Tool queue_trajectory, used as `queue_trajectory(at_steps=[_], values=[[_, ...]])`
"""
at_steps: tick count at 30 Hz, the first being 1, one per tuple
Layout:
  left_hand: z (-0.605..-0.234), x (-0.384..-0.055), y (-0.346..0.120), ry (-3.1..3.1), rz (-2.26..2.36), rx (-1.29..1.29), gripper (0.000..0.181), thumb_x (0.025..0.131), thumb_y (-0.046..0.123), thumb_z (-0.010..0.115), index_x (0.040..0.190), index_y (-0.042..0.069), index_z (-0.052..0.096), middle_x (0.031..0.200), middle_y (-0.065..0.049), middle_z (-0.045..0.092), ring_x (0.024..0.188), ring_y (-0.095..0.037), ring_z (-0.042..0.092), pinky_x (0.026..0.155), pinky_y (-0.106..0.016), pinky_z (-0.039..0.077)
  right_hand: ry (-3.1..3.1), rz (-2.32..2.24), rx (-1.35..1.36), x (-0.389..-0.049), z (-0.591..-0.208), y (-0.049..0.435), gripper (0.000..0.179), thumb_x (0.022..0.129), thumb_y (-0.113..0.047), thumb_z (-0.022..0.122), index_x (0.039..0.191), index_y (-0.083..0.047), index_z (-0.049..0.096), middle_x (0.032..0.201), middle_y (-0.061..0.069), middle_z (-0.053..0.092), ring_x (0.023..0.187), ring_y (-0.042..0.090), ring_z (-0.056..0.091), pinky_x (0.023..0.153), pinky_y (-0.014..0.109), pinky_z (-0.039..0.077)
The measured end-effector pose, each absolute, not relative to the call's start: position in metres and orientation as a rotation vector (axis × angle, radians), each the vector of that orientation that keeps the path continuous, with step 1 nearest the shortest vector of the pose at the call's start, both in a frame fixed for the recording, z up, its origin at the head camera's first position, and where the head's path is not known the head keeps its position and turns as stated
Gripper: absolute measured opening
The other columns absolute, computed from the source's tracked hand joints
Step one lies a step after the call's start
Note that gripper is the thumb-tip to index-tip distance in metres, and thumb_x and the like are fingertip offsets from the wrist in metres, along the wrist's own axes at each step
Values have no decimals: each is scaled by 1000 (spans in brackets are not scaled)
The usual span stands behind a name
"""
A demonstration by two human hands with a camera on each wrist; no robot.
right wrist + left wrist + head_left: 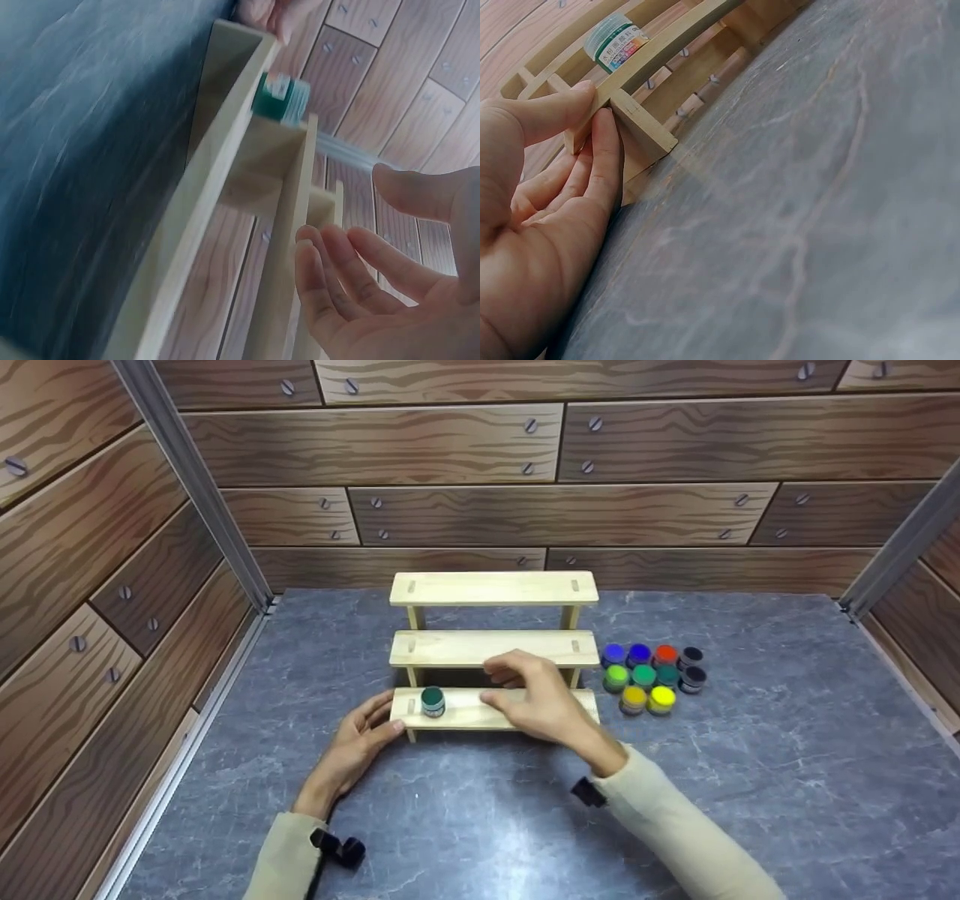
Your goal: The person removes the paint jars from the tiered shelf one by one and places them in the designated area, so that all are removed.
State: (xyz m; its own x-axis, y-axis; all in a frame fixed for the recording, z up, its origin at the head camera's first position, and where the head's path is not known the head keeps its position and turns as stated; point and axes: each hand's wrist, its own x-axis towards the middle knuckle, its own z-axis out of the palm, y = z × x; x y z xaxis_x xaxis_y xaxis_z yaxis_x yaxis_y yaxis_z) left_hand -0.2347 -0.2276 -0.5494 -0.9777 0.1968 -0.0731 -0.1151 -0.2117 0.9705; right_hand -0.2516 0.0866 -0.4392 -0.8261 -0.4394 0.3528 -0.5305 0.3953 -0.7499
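Note:
A three-tier wooden rack (pixel 495 648) stands on the table. On its lowest shelf, toward the left end, sits one small jar of dark green paint (pixel 433 702), upright; its label shows on the jar (pixel 618 46) in the left wrist view. My left hand (pixel 360 741) pinches the left end of that shelf between thumb and fingers, as the left hand (pixel 555 172) also shows up close. Above the right part of the lowest shelf hovers my right hand (pixel 536 697), thumb and fingers apart with nothing between them; the right wrist view shows the same gap at the right hand (pixel 390 277).
Right of the rack, several paint jars (pixel 643 676) stand grouped in rows, with blue, red, black, green and yellow lids or contents. Wood-patterned walls (pixel 450 442) enclose the grey marbled table (pixel 787 720) at the back and sides.

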Motion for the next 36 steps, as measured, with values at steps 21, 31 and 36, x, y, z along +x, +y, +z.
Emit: queue_trajectory(at_steps=[21, 31, 36], values=[[-550, -232, -228, 1841, 2301, 119, 75, 100, -1, 67, 165, -4, 28, 167, -28, 34, 134, -20, 58, 106, -26, 55, -2554, 1534, 864, -249, -479, 14, 49, 94, -8, 81, 138, 8, 66, 123, 21, 74, 102, 29, 77, 88, 33, 65], [-550, -233, -228, 1808, 2314, 114, 76, 100, -2, 66, 165, -5, 27, 168, -28, 33, 131, -20, 60, 108, -28, 55, -2534, 1481, 858, -249, -484, 8, 38, 95, -3, 79, 129, 9, 71, 115, 20, 75, 97, 27, 77, 81, 21, 62], [-549, -234, -228, 1802, 2322, 106, 76, 100, -3, 65, 165, -5, 26, 168, -28, 32, 130, -19, 61, 108, -28, 55, -2531, 1486, 865, -250, -483, 9, 36, 95, -3, 79, 128, 8, 71, 114, 20, 75, 97, 27, 77, 82, 21, 62]])
